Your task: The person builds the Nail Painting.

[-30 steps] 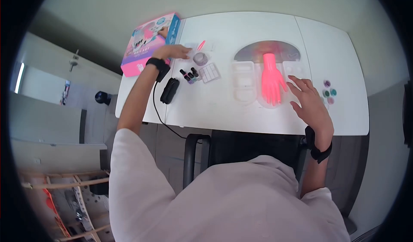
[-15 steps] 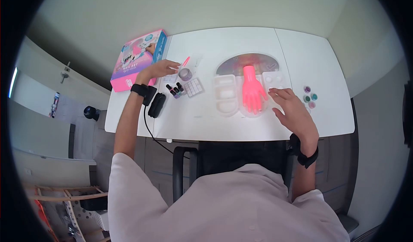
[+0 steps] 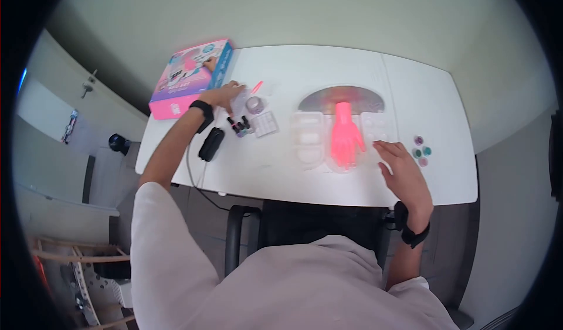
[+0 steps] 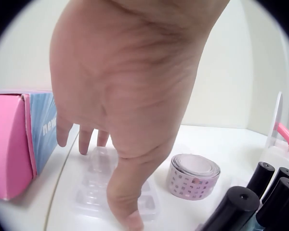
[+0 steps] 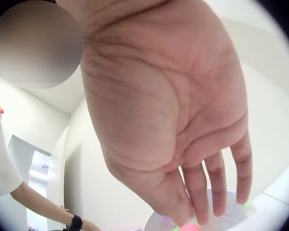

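My left hand reaches down over a clear plastic compartment tray beside the kit box. In the left wrist view its thumb points down in front of the tray, while the other fingers extend behind it, loosely spread. A roll of patterned pink tape stands just right of the thumb, with black-capped nail polish bottles nearer the front. My right hand hovers with relaxed fingers and holds nothing. Close to its fingertips is a pink model hand, lying on a white tray base.
A pink and blue nail art box stands at the back left. A black case lies near the left front, a pale compartment tray beside the bottles. Several small coloured pots sit at the right. A silvery half-round panel stands behind the model hand.
My left hand has lowered and shifted back toward the box, its thumb now turned down by the clear tray. The right hand stays beside the model hand. The head view has shifted.
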A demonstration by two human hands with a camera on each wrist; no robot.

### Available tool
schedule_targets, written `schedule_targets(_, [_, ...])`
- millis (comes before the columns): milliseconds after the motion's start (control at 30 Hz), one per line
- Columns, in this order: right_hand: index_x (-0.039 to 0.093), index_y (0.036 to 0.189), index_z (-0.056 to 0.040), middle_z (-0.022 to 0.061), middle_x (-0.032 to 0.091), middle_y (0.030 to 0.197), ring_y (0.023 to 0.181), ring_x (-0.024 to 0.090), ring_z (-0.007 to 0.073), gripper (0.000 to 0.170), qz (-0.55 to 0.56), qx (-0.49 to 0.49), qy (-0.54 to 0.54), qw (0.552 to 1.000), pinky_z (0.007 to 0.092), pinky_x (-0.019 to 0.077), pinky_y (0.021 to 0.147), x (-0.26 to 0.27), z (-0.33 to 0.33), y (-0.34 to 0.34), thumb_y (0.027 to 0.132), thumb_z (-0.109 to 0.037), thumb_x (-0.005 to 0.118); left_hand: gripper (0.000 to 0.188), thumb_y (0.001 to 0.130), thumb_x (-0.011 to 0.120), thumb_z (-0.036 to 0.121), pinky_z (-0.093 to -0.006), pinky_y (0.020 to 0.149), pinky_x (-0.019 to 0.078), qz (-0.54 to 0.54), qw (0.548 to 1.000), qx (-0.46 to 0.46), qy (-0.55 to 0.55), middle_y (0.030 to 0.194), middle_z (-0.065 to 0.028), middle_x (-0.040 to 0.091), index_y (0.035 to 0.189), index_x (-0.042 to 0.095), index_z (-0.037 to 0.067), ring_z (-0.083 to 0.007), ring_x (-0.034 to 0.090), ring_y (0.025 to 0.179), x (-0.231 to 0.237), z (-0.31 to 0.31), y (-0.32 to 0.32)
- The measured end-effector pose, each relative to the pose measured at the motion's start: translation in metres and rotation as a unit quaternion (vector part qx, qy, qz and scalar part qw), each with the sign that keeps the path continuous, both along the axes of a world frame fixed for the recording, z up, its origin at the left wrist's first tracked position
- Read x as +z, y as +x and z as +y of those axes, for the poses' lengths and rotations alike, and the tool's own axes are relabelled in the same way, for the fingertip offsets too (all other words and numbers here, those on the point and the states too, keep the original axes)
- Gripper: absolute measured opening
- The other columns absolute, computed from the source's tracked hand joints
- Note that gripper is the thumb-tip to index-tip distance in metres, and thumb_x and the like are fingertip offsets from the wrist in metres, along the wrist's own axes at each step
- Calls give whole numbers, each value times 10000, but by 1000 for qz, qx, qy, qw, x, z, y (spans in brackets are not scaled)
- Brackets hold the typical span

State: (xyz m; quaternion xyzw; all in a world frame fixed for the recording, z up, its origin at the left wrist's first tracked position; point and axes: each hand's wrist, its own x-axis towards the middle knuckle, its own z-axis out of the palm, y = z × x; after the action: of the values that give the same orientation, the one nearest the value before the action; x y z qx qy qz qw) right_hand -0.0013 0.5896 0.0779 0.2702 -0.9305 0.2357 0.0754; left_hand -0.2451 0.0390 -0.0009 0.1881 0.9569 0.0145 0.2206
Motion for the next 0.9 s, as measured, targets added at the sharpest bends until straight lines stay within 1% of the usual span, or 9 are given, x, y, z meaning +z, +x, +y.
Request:
schedule_targets(100, [661,1271,61,174,677,1321,1187,612,371,453,-9,-7,-2,1000,436,533,1008,2,-9,-1,820,100,671,1285,540,1012,138,-435,1182,438,31,999,2,-9,1570,-216,376,1614,310,70,-424,468,1417,4,5,8])
schedule_targets(233, [702,1232,30,193,690,1290,1173,630,380,445,34,-1,3,999,444,545,992,-8,-4,-5,809,115,593,1192,520,1017,128,-482,1183,424,116,993,-4,35,1531,-217,407,1544,412,49,-456,411,1434,-14,-18,5])
schedule_targets(300, [723,1220,18,199,690,1292,1177,631,375,470,47,5,40,998,445,546,996,-9,-2,-5,790,131,573,1089,524,1009,98,-494,1200,402,131,989,60,41,1511,-229,425,1480,490,42,-454,377,1446,2,-12,5])
schedule_targets(400, [740,1212,-1,189,695,1293,1176,631,368,503,34,-3,30,999,447,548,998,0,-10,1,768,153,561,903,597,965,40,-458,1142,456,205,971,109,60,1535,-261,389,1402,559,8,-399,471,1374,1,-29,-4])
schedule_targets(467, [745,1216,-15,183,698,1294,1181,630,366,520,23,6,25,999,442,553,994,6,-13,3,765,161,555,606,704,890,-18,-395,1019,537,266,935,97,213,1462,-304,498,1266,664,0,-402,664,1117,25,-36,-1])
schedule_targets(633, [759,1212,-38,172,703,1294,1195,628,346,543,6,-27,20,999,430,568,969,7,-15,6,763,182,548,343,844,773,-40,-390,933,557,279,916,92,273,1180,-196,716,1180,704,-22,-340,706,1015,118,66,75])
schedule_targets(667, [755,1236,-53,157,706,1293,1185,632,330,568,20,-25,30,999,430,574,955,2,-15,3,763,185,548,296,863,758,-36,-395,918,558,289,904,77,305,1078,-162,754,1156,716,-22,-325,708,1024,123,85,85])
schedule_targets(767, [778,1214,-92,141,709,1293,1163,644,324,584,-10,-25,39,999,424,579,941,5,-23,5,754,184,550,310,901,759,-1,-363,892,583,251,898,-27,360,1114,-130,732,1205,698,-7,-256,707,996,117,129,98])
schedule_targets(900, [820,1133,-121,130,712,1298,1126,656,324,566,9,-13,19,1000,418,583,926,4,-23,6,739,182,549,210,884,755,-26,-346,828,612,153,898,-18,412,1024,-130,745,1093,736,-17,-266,730,950,115,192,131])
